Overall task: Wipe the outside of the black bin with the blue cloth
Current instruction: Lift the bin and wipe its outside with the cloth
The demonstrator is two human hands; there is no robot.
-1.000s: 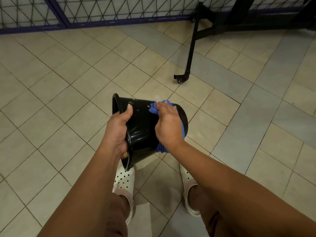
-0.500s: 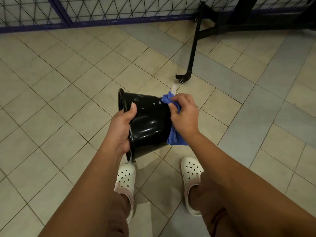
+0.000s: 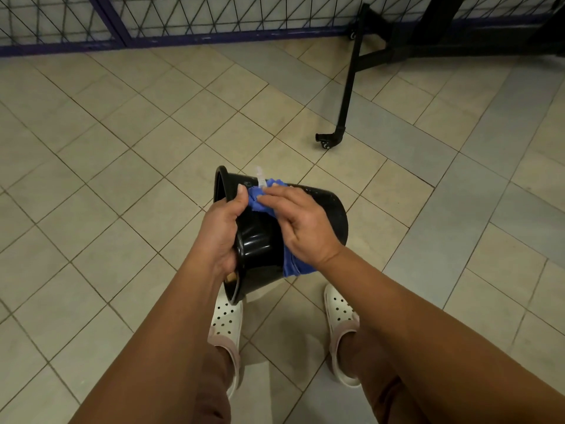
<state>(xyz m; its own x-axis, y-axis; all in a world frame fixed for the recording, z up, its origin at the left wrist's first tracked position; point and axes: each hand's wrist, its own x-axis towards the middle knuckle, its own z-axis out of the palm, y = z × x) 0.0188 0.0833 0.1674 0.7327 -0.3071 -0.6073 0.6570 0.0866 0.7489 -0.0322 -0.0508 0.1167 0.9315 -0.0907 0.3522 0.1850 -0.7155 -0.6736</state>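
White perforated clogs point(image 3: 224, 319) stand on the floor just below the black bin point(image 3: 328, 209). The bin is held off the ground on its side, its long axis running left to right, with the open mouth to the left and the flat base to the right. The left hand point(image 3: 221, 234) grips the bin's rim, thumb over the glossy, smooth outer wall and fingers hidden inside. The right hand point(image 3: 301, 228) lies flat on the blue cloth point(image 3: 260, 203), fingers fairly straight, pressing the soft, crumpled fabric against the wall close to the rim. A tail of cloth hangs down the bin's near side. The next stroke, I judge, runs rightward from that hand along the tapering wall toward the base, so the right hand is the nearer one. Beyond the bin lie matt beige tiles point(image 3: 122, 179), then a thin black frame leg point(image 3: 345, 93) on a castor, and furthest a wire mesh fence point(image 3: 214, 16)
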